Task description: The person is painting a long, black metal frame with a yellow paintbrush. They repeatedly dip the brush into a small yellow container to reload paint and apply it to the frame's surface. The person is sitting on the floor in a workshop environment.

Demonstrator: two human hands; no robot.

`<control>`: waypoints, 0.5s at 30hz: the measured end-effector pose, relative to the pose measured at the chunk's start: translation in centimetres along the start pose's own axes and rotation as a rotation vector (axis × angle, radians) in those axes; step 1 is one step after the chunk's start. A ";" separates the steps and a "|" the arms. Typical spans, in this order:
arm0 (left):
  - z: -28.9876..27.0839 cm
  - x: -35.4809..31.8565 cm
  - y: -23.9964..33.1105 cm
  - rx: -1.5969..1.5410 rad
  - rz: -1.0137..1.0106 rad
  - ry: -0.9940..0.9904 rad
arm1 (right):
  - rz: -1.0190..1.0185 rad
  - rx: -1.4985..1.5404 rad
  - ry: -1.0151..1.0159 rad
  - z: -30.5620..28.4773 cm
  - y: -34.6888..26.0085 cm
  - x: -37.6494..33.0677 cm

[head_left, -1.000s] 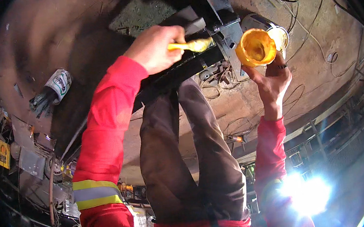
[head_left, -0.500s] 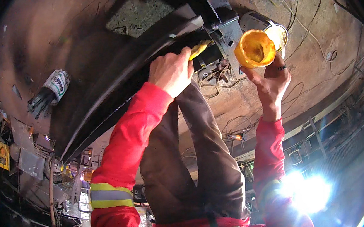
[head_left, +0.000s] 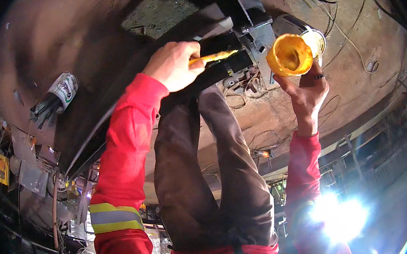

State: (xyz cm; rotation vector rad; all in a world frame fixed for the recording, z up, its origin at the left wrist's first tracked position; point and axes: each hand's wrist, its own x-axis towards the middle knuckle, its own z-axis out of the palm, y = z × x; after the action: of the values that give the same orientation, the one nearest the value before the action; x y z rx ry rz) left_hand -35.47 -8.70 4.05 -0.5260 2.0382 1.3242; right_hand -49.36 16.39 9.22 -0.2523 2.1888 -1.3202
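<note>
My left hand (head_left: 174,67) is closed round the handle of a yellow-smeared paintbrush (head_left: 217,56). The brush points right, over a long black metal beam (head_left: 215,45), near the beam's end; whether its tip touches the metal I cannot tell. Out to the right, my right hand (head_left: 308,95) grips a yellow cup (head_left: 278,61) from below, its fingers partly hidden behind it. The cup's mouth faces me, and its inside is coated in thick yellow paint. A ring shows on one finger of that hand.
Behind the cup a tin bucket (head_left: 322,42) lies on the brown floor. An upright steel plate (head_left: 260,43) stands at the beam's end. Welding rods fill a white packet (head_left: 65,89) at the left. Cables (head_left: 346,35) run over the floor at the right; a bright light glares lower right.
My left hand has moved left along the beam with the paintbrush, which has turned so its narrow side shows. My right hand and the cup have shifted only slightly.
</note>
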 end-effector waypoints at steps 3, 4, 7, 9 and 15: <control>1.5 1.2 -0.9 0.145 -0.017 0.169 | 0.000 -0.009 -0.050 0.4 -0.2 0.2; 2.0 2.0 -0.3 0.194 -0.045 0.140 | -0.010 0.008 -0.043 0.4 0.0 0.3; 2.7 1.8 0.6 0.216 -0.018 0.088 | -0.044 0.036 -0.037 0.6 0.5 0.4; 1.2 1.8 -0.5 0.009 0.062 -0.011 | -0.073 0.030 -0.052 0.6 0.4 0.6; 0.3 3.4 -1.9 0.027 0.018 0.039 | -0.035 0.029 -0.074 0.7 -0.2 1.4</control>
State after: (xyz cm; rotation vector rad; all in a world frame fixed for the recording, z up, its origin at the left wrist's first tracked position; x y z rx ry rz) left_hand -36.63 -9.19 0.33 -0.5271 2.0940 1.3048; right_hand -50.09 15.13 8.66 -0.3249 2.1118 -1.3392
